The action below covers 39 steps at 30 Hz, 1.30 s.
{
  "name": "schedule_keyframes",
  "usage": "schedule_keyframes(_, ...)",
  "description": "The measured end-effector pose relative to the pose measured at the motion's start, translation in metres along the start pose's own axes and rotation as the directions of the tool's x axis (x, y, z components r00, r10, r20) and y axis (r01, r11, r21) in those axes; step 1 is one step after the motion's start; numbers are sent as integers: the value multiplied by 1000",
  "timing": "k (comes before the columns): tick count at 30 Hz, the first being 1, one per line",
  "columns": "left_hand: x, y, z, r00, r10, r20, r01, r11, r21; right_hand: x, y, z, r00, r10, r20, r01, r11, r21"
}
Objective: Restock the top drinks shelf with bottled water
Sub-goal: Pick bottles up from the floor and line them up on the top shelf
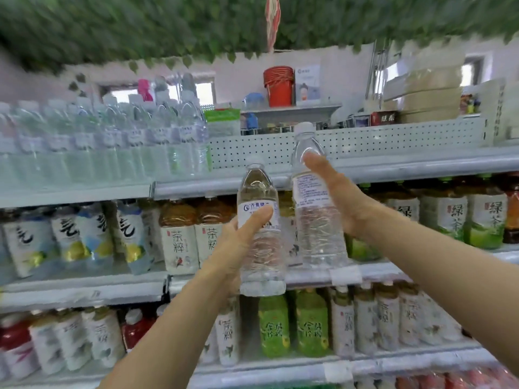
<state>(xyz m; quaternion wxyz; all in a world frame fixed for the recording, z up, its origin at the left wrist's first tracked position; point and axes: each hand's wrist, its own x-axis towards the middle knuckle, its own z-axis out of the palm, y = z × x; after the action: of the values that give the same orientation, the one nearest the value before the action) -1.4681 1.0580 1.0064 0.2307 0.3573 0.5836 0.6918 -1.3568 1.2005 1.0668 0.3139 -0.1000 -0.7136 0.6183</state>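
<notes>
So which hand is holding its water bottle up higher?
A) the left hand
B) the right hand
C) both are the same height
B: the right hand grips the higher bottle, whose cap reaches above the front edge of the top shelf, while the left hand grips the lower bottle, whose cap sits clearly further down.

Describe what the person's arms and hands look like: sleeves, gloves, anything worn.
The left hand and right hand are uncovered: no gloves or rings visible. The left forearm and right forearm are uncovered too, with no sleeve, watch or bracelet showing up to the frame's edge. The picture is slightly blurred, so fine marks cannot be told.
</notes>
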Motion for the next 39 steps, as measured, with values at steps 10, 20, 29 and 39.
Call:
schedule_keyframes(10, 58, 69, -44, 979, 110, -171, -105, 994, 36, 104, -86, 48, 947, -314, -71, 320, 943, 90)
schedule_keyframes(20, 137, 86, -119, 967, 170, -187, -163, 985, 53, 226, -56, 104, 873, -372, -315, 352, 928, -120)
schedule_keyframes(29, 183, 88, -132, 977, 133, -165, -136, 991, -8, 276, -21, 106, 883, -272, -381, 200, 955, -218)
schedule_keyframes(39, 185, 86, -130, 977, 155, -147, -152, 988, 31, 256, -2, 87, 987, -157, -36, 137, 938, -318)
